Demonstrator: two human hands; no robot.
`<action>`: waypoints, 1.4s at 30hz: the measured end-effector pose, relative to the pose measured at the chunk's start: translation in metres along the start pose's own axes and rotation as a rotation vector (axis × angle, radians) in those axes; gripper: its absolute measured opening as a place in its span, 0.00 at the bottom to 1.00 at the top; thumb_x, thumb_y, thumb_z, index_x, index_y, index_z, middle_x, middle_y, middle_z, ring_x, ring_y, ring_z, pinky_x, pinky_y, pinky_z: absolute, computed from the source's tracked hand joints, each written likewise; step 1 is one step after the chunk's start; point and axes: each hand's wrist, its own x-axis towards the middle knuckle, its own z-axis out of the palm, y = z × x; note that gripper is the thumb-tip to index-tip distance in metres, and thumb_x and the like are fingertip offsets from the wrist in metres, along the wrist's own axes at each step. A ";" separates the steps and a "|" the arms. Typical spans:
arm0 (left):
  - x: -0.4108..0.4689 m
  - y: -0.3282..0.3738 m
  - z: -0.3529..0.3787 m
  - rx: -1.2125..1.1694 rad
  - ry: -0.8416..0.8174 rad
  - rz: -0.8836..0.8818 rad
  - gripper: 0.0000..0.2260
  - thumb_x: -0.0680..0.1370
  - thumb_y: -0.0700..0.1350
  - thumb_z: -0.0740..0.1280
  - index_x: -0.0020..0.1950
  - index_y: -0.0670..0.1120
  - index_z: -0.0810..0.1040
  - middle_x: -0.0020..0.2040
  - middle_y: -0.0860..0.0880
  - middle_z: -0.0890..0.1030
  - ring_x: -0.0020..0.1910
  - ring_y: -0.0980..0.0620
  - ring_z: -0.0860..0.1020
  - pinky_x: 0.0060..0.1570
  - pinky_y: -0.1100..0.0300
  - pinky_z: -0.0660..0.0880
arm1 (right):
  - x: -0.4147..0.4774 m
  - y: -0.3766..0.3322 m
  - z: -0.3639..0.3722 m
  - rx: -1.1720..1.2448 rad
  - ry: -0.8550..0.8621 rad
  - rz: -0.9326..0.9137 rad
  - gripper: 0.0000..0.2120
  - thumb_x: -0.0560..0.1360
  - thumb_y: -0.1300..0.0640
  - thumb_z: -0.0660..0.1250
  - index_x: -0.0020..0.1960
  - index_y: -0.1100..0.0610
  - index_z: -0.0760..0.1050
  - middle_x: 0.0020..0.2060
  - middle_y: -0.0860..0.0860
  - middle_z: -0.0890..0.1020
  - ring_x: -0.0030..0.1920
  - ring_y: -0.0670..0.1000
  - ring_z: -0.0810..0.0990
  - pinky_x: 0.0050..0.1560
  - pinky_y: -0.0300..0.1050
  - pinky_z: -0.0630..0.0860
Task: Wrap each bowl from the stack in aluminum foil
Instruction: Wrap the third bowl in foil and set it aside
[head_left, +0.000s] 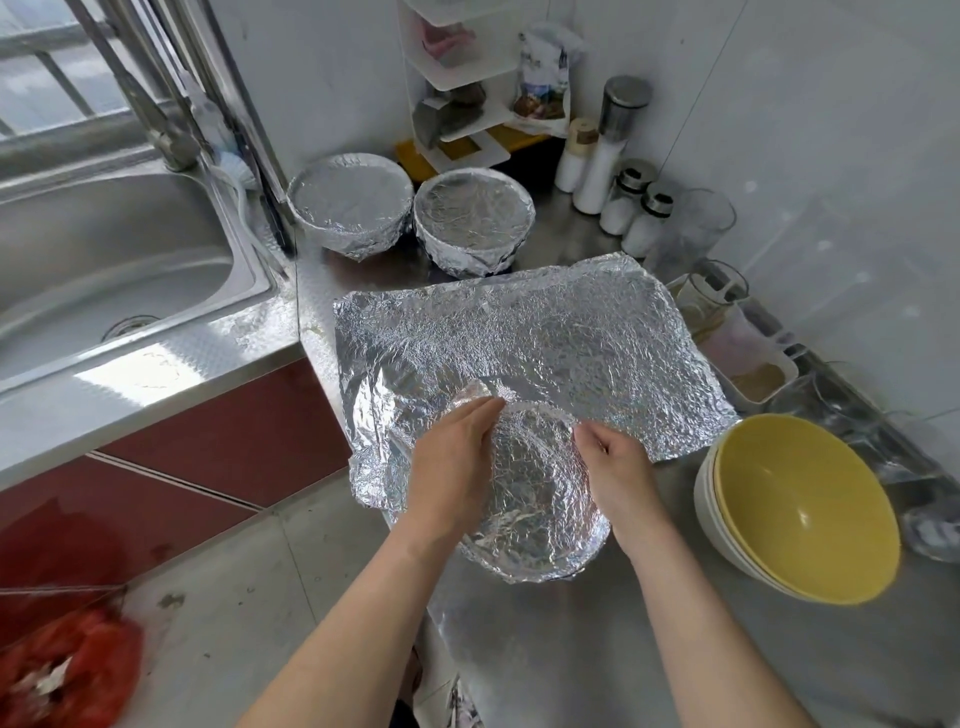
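Observation:
A bowl (535, 499) lined and covered with crinkled aluminum foil sits at the counter's front edge. The same foil sheet (545, 338) spreads flat behind it across the counter. My left hand (452, 462) lies with straight fingers on the foil at the bowl's left rim. At the right rim my right hand (618, 467) pinches the foil with curled fingers. A stack of bare bowls (800, 509), yellow inside and white outside, stands to the right. Two foil-wrapped bowls (348, 202) (472, 223) stand at the back.
A steel sink (104, 260) with a tap is at the left. Salt shakers and bottles (623, 192), a white rack (457, 83) and clear containers (737, 338) line the back and right wall. A red bag (62, 670) lies on the floor at lower left.

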 end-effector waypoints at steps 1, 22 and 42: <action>0.000 -0.001 0.000 -0.002 0.006 0.000 0.14 0.82 0.42 0.63 0.68 0.47 0.77 0.65 0.50 0.78 0.64 0.50 0.77 0.67 0.58 0.68 | 0.001 0.001 0.000 0.030 -0.023 -0.004 0.15 0.80 0.48 0.61 0.53 0.57 0.80 0.44 0.50 0.83 0.43 0.53 0.80 0.51 0.48 0.75; 0.014 0.004 0.004 0.076 -0.065 0.169 0.15 0.81 0.40 0.64 0.68 0.45 0.76 0.66 0.48 0.78 0.67 0.48 0.75 0.67 0.60 0.63 | 0.040 -0.004 -0.005 -0.231 -0.328 -0.134 0.19 0.83 0.50 0.56 0.71 0.54 0.70 0.67 0.50 0.75 0.67 0.46 0.70 0.66 0.40 0.64; 0.016 0.000 0.000 -0.051 0.038 -0.014 0.11 0.79 0.43 0.68 0.60 0.43 0.82 0.51 0.47 0.82 0.47 0.48 0.78 0.45 0.62 0.67 | 0.041 -0.013 0.000 -0.438 -0.235 -0.261 0.13 0.82 0.51 0.59 0.59 0.54 0.79 0.28 0.46 0.71 0.26 0.45 0.64 0.27 0.39 0.60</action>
